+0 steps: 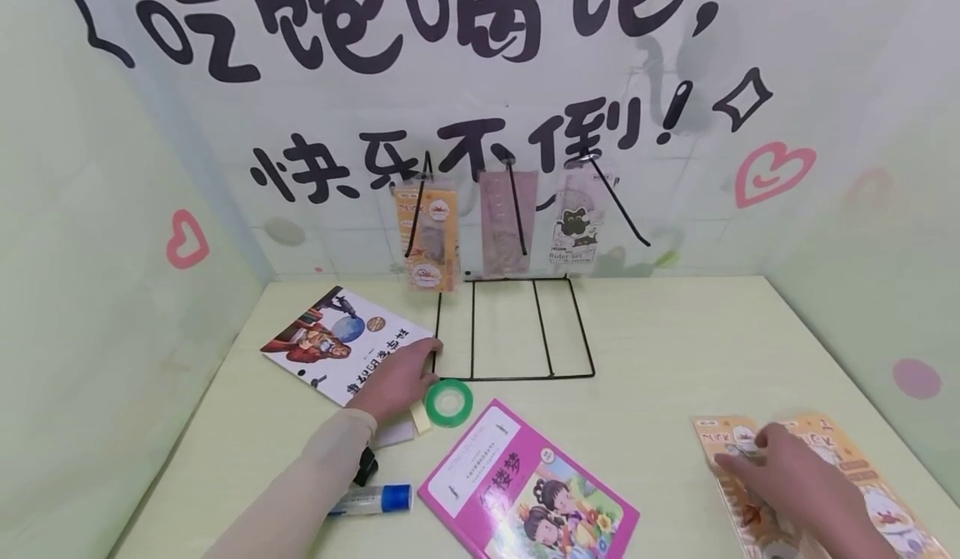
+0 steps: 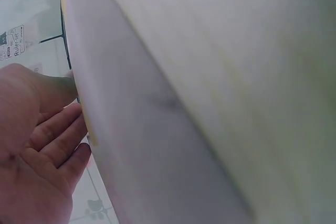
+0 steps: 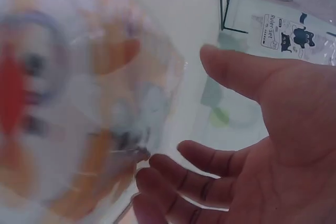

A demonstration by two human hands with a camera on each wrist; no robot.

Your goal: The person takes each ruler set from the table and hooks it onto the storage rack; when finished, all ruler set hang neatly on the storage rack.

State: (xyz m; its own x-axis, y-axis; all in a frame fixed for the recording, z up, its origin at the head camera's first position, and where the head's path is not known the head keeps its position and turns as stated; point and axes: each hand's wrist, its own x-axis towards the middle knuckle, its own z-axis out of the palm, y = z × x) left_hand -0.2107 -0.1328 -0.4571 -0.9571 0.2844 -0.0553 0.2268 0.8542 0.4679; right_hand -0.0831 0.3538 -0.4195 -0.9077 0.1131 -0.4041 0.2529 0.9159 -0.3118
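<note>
My left hand (image 1: 393, 380) reaches across the right edge of a white illustrated book (image 1: 322, 334). Its thumb and fingers pinch the left bar of a black wire rack (image 1: 536, 376), also seen close up by the left hand (image 2: 47, 135) in the left wrist view. Over two orange duck-print packs (image 1: 885, 492) at the right hovers my right hand (image 1: 802, 484). In the right wrist view that hand (image 3: 252, 145) has its thumb spread from loosely bent fingers, beside a blurred pack (image 3: 79, 103). Nothing shows between them.
On the rack's hooks hang an orange pack (image 1: 427, 242), a pinkish pack (image 1: 498, 226) and a ruler set (image 1: 577, 226). Green tape (image 1: 450, 402), a pink book (image 1: 525, 492) and a blue-capped glue stick (image 1: 382, 499) lie in front. Printed walls close in the table.
</note>
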